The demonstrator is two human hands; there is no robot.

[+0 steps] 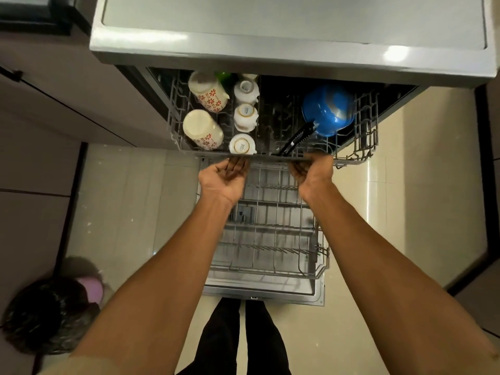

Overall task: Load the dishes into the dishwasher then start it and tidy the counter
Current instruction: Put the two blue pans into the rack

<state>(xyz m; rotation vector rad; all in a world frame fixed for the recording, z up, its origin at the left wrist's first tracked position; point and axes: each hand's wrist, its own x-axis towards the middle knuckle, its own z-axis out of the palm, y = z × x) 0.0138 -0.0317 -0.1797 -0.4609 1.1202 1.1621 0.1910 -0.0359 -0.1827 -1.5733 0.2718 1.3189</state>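
Pale glossy floor tiles [400, 212] under everything; dark trouser legs nearest the cam. Next out, lower rack [270, 239]: grey coated wire, thin tines, sits bare on the dropped door.

Left hand [226, 175] and right hand [313, 171], palms up, fingers hooked under the front rail of the upper rack [359, 136]; how tight, can't tell, tips hidden.

On that rack, w/ mouths down: two cream mugs [203, 129] w/ red flower print, glazed, lying tilted; three small white cups [242, 144] in a row; blue pot [328, 110], shiny, black handle toward the rail.

Risks, imo: uneven shove could skew the rack on its runners; a jolt could knock the tilted mugs together and chip the glaze; the pot handle near the rail could snag.

Farthest: brushed steel countertop edge [270, 52].
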